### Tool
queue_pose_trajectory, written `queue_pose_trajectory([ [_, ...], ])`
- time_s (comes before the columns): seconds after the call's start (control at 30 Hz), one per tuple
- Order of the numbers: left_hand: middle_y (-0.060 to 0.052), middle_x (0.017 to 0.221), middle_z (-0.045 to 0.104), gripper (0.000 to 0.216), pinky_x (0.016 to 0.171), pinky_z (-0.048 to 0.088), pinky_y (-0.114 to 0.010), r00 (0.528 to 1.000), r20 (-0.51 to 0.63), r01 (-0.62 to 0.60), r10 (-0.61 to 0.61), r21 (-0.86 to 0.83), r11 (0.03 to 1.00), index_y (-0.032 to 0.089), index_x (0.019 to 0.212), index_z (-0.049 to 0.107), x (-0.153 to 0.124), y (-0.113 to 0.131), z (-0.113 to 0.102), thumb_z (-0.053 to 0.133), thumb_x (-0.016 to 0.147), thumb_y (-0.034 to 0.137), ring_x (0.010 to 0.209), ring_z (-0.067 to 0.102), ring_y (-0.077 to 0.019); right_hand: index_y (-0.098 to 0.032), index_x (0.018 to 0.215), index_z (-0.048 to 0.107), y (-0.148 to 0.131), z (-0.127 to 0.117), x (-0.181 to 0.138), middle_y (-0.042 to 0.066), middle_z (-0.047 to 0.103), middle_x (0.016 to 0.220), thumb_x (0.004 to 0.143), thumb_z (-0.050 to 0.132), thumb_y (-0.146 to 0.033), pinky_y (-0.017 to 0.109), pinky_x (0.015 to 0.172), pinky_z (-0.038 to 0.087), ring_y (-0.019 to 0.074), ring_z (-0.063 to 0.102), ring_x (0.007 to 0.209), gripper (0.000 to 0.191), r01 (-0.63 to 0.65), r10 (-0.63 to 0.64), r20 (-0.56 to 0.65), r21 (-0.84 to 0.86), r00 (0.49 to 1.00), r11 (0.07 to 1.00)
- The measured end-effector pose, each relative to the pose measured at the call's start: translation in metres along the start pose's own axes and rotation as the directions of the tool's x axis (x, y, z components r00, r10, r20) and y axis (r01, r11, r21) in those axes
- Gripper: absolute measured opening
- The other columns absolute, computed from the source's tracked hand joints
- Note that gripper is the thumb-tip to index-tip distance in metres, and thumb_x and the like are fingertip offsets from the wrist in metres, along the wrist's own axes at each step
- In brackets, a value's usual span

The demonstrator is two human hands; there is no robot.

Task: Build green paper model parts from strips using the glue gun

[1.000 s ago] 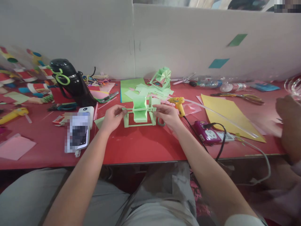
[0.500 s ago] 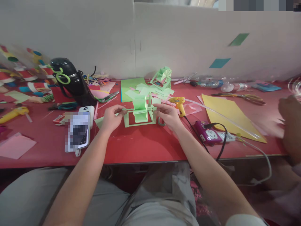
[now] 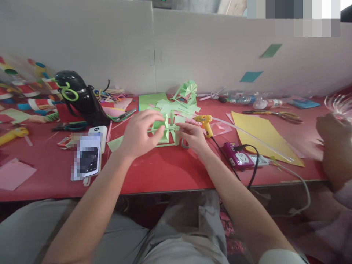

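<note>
A small green paper model (image 3: 164, 136) stands on the red table, with a folded paddle wheel on a thin rod across a frame of rolled paper. My left hand (image 3: 143, 134) arches over its left side, thumb and fingers apart at the wheel, hiding the frame's left part. At the right end of the rod, the thumb and fingers of my right hand (image 3: 192, 135) pinch around the tip. Behind it sits a second green paper model (image 3: 187, 90) among green paper scraps (image 3: 176, 107).
A yellow glue gun (image 3: 206, 126) lies just right of my right hand, its cord running to a purple power socket (image 3: 236, 156). On the left are a phone (image 3: 88, 157) and a black bottle (image 3: 79, 97). Another person's hand (image 3: 337, 146) is at the far right.
My left hand has left the rod's left end and moved up and right over the paddle wheel. The wheel has turned. My right hand stays at the rod's right end.
</note>
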State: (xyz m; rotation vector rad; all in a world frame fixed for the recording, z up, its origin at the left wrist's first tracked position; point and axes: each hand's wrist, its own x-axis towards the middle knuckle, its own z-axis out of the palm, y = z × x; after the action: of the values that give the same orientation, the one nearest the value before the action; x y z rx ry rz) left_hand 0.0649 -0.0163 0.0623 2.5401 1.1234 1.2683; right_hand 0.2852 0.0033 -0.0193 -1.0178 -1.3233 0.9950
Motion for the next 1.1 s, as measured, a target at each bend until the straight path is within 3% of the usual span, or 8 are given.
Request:
queue_pose_trajectory([
  [0.1,-0.011,0.124,0.066,0.021,0.107,0.040,-0.046,0.976,0.207,-0.107,0.059,0.227,0.968,0.018,0.100,0.071,0.021,0.021,0.015,0.058,0.085,0.022,0.123,0.055,-0.0300,-0.019,0.102,0.076,-0.002,0.001,-0.001,0.001,0.064,0.078,0.066,0.082,-0.039,0.031,0.068,0.051,0.0141,0.058,0.071,0.042,-0.011,0.011,0.005,0.027,1.000,1.000],
  [0.23,-0.015,0.126,0.065,0.023,0.113,0.031,-0.052,0.930,0.369,-0.171,0.003,0.423,0.890,0.014,0.095,0.075,0.037,0.026,0.039,0.059,0.078,0.014,0.136,0.043,-0.0350,-0.020,0.097,0.075,0.000,0.001,0.000,0.000,0.062,0.075,0.063,0.085,-0.039,0.029,0.067,0.051,0.0131,0.057,0.070,0.040,0.013,-0.014,0.009,0.075,1.000,0.997],
  [0.47,-0.009,0.097,0.072,0.020,0.108,0.036,-0.051,0.931,0.364,-0.183,-0.018,0.509,0.841,0.019,0.087,0.074,0.045,0.016,0.053,0.061,0.075,0.012,0.120,0.055,-0.0308,-0.020,0.098,0.071,0.001,0.002,0.001,0.001,0.063,0.078,0.064,0.084,-0.043,0.033,0.075,0.053,0.0159,0.061,0.077,0.042,0.034,-0.038,0.044,0.094,0.998,0.995],
  [0.63,-0.010,0.092,0.073,0.016,0.102,0.041,-0.048,0.940,0.336,-0.131,-0.055,0.506,0.853,0.020,0.079,0.073,0.046,0.014,0.051,0.061,0.074,0.010,0.108,0.059,-0.0293,-0.024,0.102,0.065,-0.002,0.005,0.000,0.004,0.068,0.091,0.064,0.083,-0.042,0.036,0.085,0.054,0.0198,0.065,0.090,0.046,0.058,-0.061,0.032,0.090,0.998,0.994],
  [0.8,-0.010,0.092,0.073,0.021,0.100,0.042,-0.048,0.946,0.323,-0.144,-0.036,0.515,0.845,0.019,0.079,0.074,0.043,0.013,0.051,0.058,0.075,0.008,0.108,0.059,-0.0291,-0.023,0.097,0.064,-0.010,-0.011,-0.009,0.005,0.069,0.091,0.071,0.073,-0.039,0.037,0.077,0.054,0.0214,0.065,0.086,0.032,0.054,-0.061,-0.027,-0.209,0.998,0.976],
  [0.93,-0.011,0.090,0.073,0.020,0.099,0.042,-0.048,0.949,0.313,-0.143,-0.029,0.514,0.846,0.019,0.076,0.073,0.041,0.011,0.052,0.058,0.075,0.007,0.108,0.059,-0.0293,-0.020,0.081,0.062,-0.020,-0.045,-0.021,0.008,0.066,0.079,0.076,0.065,-0.038,0.043,0.077,0.050,0.0263,0.062,0.078,0.019,-0.119,-0.038,-0.210,-0.685,0.977,0.719],
  [1.03,-0.012,0.092,0.074,0.020,0.099,0.041,-0.049,0.945,0.323,-0.132,-0.044,0.502,0.854,0.017,0.075,0.073,0.041,0.009,0.052,0.056,0.074,0.005,0.111,0.059,-0.0312,-0.015,0.097,0.063,-0.024,-0.067,-0.020,0.017,0.067,0.097,0.076,0.064,-0.043,0.048,0.087,0.048,0.0345,0.061,0.100,0.035,-0.279,0.006,-0.309,-0.848,0.951,0.450],
  [1.1,-0.013,0.092,0.074,0.021,0.099,0.041,-0.049,0.944,0.326,-0.126,-0.048,0.493,0.861,0.016,0.075,0.073,0.041,0.008,0.051,0.055,0.074,0.004,0.114,0.058,-0.0323,-0.011,0.107,0.062,-0.024,-0.076,-0.012,0.022,0.065,0.110,0.078,0.062,-0.050,0.049,0.091,0.046,0.0380,0.057,0.112,0.049,-0.328,0.029,-0.340,-0.877,0.940,0.350],
])
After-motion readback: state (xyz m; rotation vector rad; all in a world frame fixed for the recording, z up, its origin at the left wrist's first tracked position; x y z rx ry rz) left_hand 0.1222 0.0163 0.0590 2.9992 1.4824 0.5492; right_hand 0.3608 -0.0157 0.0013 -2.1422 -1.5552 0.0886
